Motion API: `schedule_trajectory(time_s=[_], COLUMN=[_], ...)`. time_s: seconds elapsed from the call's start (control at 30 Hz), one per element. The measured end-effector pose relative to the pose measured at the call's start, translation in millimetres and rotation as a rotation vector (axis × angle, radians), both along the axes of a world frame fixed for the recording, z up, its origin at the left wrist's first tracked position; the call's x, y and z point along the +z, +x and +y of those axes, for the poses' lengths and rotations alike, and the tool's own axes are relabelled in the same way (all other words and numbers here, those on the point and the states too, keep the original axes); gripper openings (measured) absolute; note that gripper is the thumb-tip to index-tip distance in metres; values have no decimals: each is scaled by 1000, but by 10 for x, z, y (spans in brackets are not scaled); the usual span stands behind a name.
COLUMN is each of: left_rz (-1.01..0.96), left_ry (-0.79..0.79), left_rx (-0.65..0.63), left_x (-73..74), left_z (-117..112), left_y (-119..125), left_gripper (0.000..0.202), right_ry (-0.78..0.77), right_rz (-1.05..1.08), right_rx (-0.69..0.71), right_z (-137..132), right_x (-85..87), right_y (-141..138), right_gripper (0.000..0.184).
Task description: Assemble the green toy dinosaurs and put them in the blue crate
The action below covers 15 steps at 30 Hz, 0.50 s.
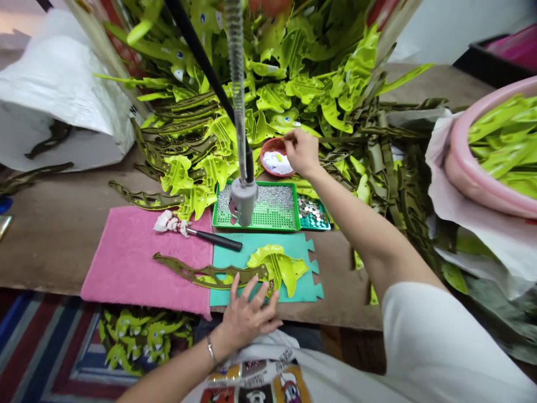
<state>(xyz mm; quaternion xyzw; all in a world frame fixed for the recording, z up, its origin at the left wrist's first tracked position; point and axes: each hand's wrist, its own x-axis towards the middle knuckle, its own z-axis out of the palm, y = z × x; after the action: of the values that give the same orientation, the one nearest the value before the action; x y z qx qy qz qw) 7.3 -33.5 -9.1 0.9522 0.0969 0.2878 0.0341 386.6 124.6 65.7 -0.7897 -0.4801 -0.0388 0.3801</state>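
Left hand (247, 319): fingers spread open at lower edge of teal mat (302, 285), touching olive-green leaf cutout (277, 266). Right hand (302, 151): fingers bunched beside red dish (272, 155), grip unclear.

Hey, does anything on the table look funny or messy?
Yes, a crumpled white tissue or cloth with reddish marks is bunched at the end of a black-handled tool on the pink towel. It looks odd because it's a messy wad beside flat, neat shapes.

Foam mat (285, 239) on the workbench (54, 246) — towel (126, 263) to its left, bead tray (272, 229) behind.
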Motion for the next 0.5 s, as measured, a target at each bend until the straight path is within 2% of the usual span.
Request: schedule_trajectory(time_s=[0.13, 0.2, 0.27, 0.37, 0.5], left_rz=[-37, -79, -106, -114, -85], left_ry=[16, 50, 80, 101, 88], left_rx=[6, 16, 27, 37, 26], left_x=[-79, -138, -190, -237, -230], left_z=[2, 1, 3, 8, 9], left_y=[0, 6, 14, 18, 0], left_gripper=[47, 46, 46, 45, 43], right_ry=[-20, -71, -119, -107, -16], right_rz=[-177, -243, -282, -344, -416], right_rx=[-29, -43, -59, -72, 6], right_z=[828, 1118, 1292, 1322, 1003], right_x=[-17, -12, 8, 61, 235], right_y=[305, 356, 362, 351, 380], right_gripper=[31, 33, 35, 34, 25])
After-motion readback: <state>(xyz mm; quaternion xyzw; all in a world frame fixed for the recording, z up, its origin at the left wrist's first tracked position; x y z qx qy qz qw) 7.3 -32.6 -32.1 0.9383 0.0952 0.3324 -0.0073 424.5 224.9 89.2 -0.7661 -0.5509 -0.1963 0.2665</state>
